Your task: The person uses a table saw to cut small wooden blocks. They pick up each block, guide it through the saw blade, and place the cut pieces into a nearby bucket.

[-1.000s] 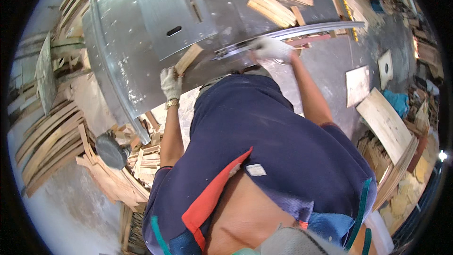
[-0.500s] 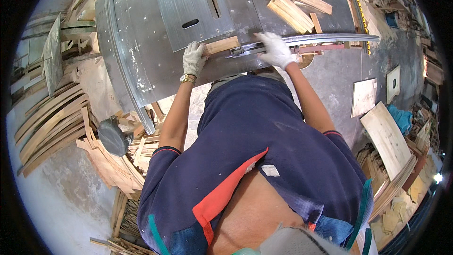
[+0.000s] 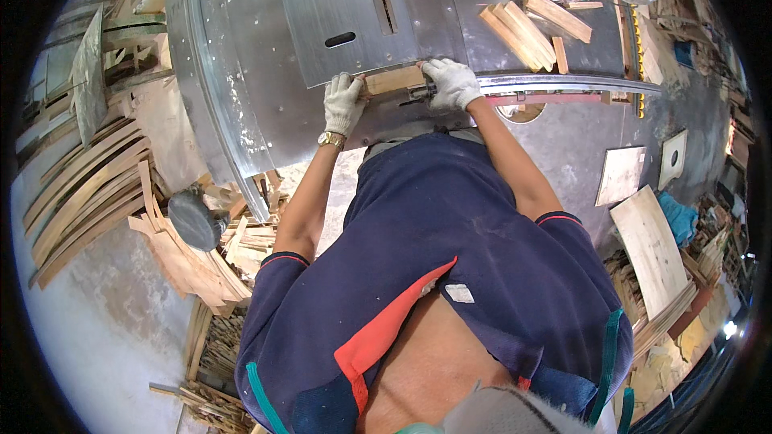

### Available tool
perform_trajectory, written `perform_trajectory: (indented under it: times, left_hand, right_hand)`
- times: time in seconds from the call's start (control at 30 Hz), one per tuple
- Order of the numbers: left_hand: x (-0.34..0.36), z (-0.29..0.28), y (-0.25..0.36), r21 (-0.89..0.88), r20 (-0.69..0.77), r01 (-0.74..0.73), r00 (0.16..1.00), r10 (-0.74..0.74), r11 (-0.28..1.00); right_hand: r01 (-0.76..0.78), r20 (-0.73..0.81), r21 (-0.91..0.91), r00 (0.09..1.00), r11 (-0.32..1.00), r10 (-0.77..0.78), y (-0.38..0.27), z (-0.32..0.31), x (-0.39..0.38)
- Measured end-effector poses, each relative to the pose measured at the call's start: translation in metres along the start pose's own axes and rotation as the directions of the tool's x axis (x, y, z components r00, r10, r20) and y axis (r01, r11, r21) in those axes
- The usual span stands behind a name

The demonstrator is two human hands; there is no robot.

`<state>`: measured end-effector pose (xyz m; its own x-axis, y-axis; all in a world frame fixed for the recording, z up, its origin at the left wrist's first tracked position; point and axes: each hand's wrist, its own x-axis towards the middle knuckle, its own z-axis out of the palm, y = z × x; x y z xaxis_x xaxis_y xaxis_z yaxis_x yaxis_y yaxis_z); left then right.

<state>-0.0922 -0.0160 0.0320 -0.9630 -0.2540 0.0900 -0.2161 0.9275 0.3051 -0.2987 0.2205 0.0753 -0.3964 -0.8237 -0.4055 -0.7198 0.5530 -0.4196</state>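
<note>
The steel saw table [image 3: 265, 72] fills the top of your view, its brushed top tilted by the lens, with a narrow blade slot [image 3: 384, 2] running away from you near the middle. Along its near edge runs a long metal fence rail [image 3: 563, 82], and you stand tight against it, which keeps both arms short and steady over the work.

To your left, curved plywood strips [image 3: 72, 193] lie stacked on the floor, with offcuts heaped below the table corner. To your right, flat boards [image 3: 650, 245] lean in a pile. At the far right of the table, a small bundle of cut wooden sticks [image 3: 523, 28] lies well apart from your hands, probably set clear of the cutting line.

The small wooden block [image 3: 394, 80] sits on the table's near edge, just beside the rail, roughly in line with the slot. Your gloved left hand [image 3: 344, 103] is closed over its left end, fingers curled on top. Your gloved right hand [image 3: 454, 84] clamps down on its right end and the rail together, seemingly to pin the piece square against the guide.
</note>
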Motion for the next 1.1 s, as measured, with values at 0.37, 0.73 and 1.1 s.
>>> perform_trajectory:
  times: [0.37,0.73,1.1]
  left_hand:
    - [0.083,0.001,-0.034,0.068,-0.062,-0.002,0.998,0.006,0.998]
    - [0.170,0.003,-0.070,0.159,-0.023,0.082,0.997,-0.079,0.984]
    - [0.220,-0.001,-0.090,0.189,0.019,0.106,0.994,-0.112,0.976]
  right_hand:
    - [-0.055,0.077,-0.015,0.995,0.998,0.056,0.008,-0.062,0.070]
    - [-0.048,0.030,-0.032,0.998,0.998,0.049,0.028,-0.105,0.150]
    - [-0.014,-0.009,-0.040,1.000,0.999,0.014,0.046,-0.127,0.197]
